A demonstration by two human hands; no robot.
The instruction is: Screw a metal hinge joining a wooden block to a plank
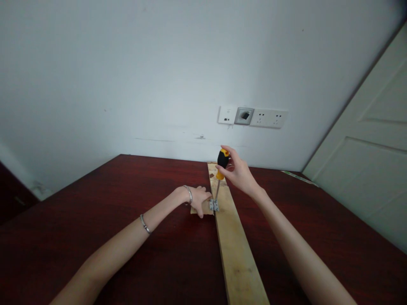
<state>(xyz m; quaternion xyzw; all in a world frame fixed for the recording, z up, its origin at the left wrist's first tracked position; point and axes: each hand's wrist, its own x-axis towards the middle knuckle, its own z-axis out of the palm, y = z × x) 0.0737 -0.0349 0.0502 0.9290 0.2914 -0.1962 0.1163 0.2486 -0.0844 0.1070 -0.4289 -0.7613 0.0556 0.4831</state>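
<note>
My right hand (240, 173) grips a screwdriver (223, 158) by its black and yellow handle, with the shaft pointing down. Its tip meets the metal hinge (216, 205), on the leaf that lies over a long wooden board (235, 237). The hinge's other leaf rests on a small wooden piece (207, 208) at the board's left side. Fingers spread, my left hand (200, 200) lies flat on that small piece, pressing from above. Any screw under the screwdriver tip is too small to make out.
The dark red table (152, 186) runs back to a white wall (127, 76). Wall sockets (269, 118) sit above the table's far edge. A white panelled door (365, 161) stands at the right, and a thin pale strip (299, 178) lies near the back right corner.
</note>
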